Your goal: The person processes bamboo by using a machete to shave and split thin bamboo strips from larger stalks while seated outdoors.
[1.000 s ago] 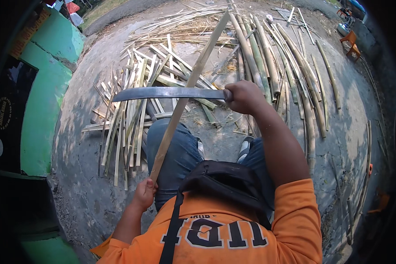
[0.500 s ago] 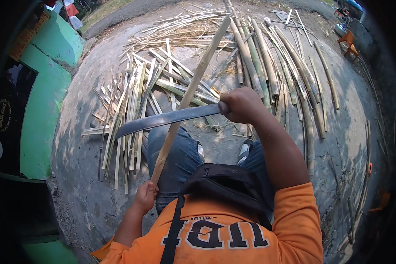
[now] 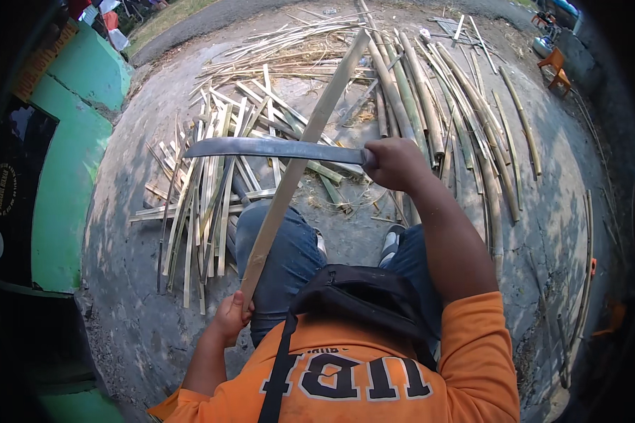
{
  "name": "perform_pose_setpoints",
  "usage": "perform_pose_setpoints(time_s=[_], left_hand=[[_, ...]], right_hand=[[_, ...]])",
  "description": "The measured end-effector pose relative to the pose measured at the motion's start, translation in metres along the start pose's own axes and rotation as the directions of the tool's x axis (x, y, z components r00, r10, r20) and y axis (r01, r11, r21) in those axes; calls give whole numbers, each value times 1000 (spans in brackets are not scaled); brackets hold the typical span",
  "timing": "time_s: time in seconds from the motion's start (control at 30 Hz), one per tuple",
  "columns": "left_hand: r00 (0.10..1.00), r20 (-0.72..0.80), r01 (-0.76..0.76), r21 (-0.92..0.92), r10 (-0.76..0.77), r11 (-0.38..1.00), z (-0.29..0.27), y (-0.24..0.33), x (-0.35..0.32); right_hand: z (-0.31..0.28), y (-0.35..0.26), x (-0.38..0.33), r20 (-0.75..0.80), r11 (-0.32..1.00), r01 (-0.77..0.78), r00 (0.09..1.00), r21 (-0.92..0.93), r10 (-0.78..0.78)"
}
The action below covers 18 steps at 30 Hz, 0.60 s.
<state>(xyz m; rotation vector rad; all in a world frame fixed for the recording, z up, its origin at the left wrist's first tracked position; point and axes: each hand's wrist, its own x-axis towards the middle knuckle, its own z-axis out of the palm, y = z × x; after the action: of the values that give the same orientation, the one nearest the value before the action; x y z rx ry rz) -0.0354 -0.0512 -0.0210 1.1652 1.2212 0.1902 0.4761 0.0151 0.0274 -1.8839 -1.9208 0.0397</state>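
Note:
My left hand (image 3: 232,316) grips the near end of a pale bamboo strip (image 3: 289,182), which slants up and away to the right past my left knee. In my right hand (image 3: 396,164) is the handle of a machete (image 3: 279,149), closed in my fist. Its long grey blade points left and crosses over the strip, tip curving a little downward at the far left. Whether the blade touches the strip I cannot tell. Beyond the strip lies a heap of split bamboo strips (image 3: 212,183) on the ground.
Bamboo poles (image 3: 409,92) lie to the far right of centre, and thin slivers (image 3: 282,53) are piled at the back. A green wall (image 3: 70,162) stands on the left. An orange chair (image 3: 556,70) is at the far right. A black bag (image 3: 363,296) hangs at my front.
The machete and my right hand have moved; the blade now crosses the strip farther up and lies more level. My left hand keeps its hold with little movement.

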Motion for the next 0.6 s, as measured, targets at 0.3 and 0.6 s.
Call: perform_pose_setpoints(time_s=[0.3, 0.6], left_hand=[[998, 36, 44, -36, -43, 998, -3, 5, 5], [998, 51, 25, -17, -24, 1000, -5, 0, 1]], right_hand=[[34, 15, 8, 112, 990, -129, 986, 62, 121], [14, -24, 0, 248, 980, 197, 948, 38, -200]])
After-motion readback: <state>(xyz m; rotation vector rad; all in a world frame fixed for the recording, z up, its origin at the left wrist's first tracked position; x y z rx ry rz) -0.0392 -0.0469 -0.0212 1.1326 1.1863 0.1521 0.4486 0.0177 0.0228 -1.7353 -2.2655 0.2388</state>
